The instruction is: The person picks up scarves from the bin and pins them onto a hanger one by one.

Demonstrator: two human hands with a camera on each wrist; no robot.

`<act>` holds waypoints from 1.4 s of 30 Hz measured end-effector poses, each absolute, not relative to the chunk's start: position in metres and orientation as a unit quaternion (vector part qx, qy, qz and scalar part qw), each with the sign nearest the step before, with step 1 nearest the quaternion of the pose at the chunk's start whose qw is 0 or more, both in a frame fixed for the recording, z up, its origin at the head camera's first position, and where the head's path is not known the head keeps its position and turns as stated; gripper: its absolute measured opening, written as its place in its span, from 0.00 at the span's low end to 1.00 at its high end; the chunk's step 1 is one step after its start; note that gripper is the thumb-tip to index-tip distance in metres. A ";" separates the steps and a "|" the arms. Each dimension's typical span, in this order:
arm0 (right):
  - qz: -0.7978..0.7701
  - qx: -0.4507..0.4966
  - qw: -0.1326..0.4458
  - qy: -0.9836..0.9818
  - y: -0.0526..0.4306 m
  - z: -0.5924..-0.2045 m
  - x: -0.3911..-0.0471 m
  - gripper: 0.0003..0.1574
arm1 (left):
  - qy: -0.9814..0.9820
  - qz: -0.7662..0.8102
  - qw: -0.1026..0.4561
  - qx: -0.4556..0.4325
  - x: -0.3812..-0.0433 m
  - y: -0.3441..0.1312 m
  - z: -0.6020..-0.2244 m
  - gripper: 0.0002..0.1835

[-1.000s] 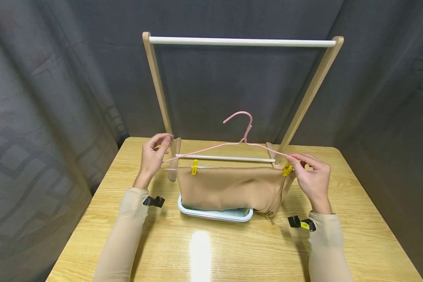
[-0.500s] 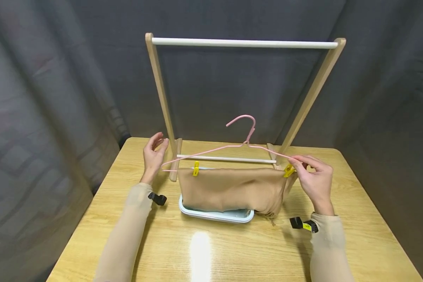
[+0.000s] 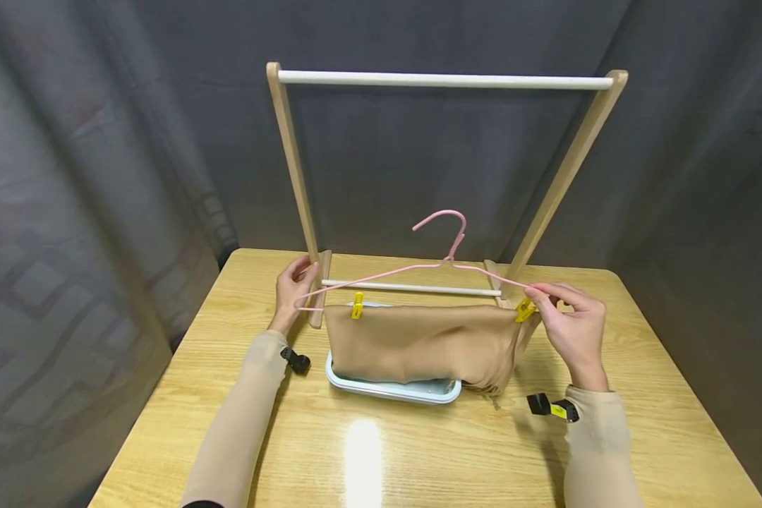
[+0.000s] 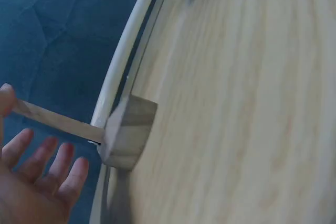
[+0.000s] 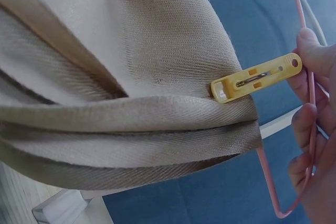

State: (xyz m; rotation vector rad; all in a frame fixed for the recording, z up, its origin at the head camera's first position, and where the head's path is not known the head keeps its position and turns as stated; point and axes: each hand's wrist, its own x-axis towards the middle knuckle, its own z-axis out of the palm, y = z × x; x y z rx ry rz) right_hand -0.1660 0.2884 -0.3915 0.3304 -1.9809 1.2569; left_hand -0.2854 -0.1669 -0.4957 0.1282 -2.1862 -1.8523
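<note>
My right hand (image 3: 574,321) pinches the right arm of a pink hanger (image 3: 456,247) between thumb and fingers. Over its lower bar hangs a folded tan scarf (image 3: 413,342) with a fringe. One yellow clothespin (image 3: 358,306) clips the scarf near the left end. Another yellow clothespin (image 5: 257,78) grips it at the right, close to my fingertips. My left hand (image 3: 294,293) is at the left post of the rack (image 3: 295,155). In the left wrist view its fingers (image 4: 62,161) are spread and relaxed, and the thumb overlaps the wooden post (image 4: 58,122).
A pale blue tray (image 3: 394,392) sits on the wooden table (image 3: 305,451), partly covered by the scarf. The rack's white top rail (image 3: 444,80) spans high behind the hanger, and its lower white rail (image 3: 413,287) lies behind the scarf. Grey curtains (image 3: 70,212) surround the table.
My left hand has moved right and slightly down, toward the left post. The hanger's hook has dipped slightly, and my right hand still holds the hanger. The whole head view has shifted slightly.
</note>
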 end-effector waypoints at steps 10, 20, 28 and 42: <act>0.490 0.122 0.365 -0.782 0.288 -0.390 -0.165 0.06 | -0.787 -0.605 0.118 0.026 -0.291 -0.170 -0.507 0.22; 0.493 0.116 0.359 -0.784 0.289 -0.391 -0.165 0.05 | -0.818 -0.561 0.127 0.005 -0.294 -0.170 -0.508 0.21; 0.492 0.112 0.363 -0.783 0.289 -0.390 -0.166 0.06 | -0.828 -0.552 0.104 0.018 -0.296 -0.170 -0.507 0.21; 0.481 0.085 0.373 -0.789 0.293 -0.383 -0.159 0.04 | -0.819 -0.564 0.102 0.002 -0.291 -0.171 -0.505 0.22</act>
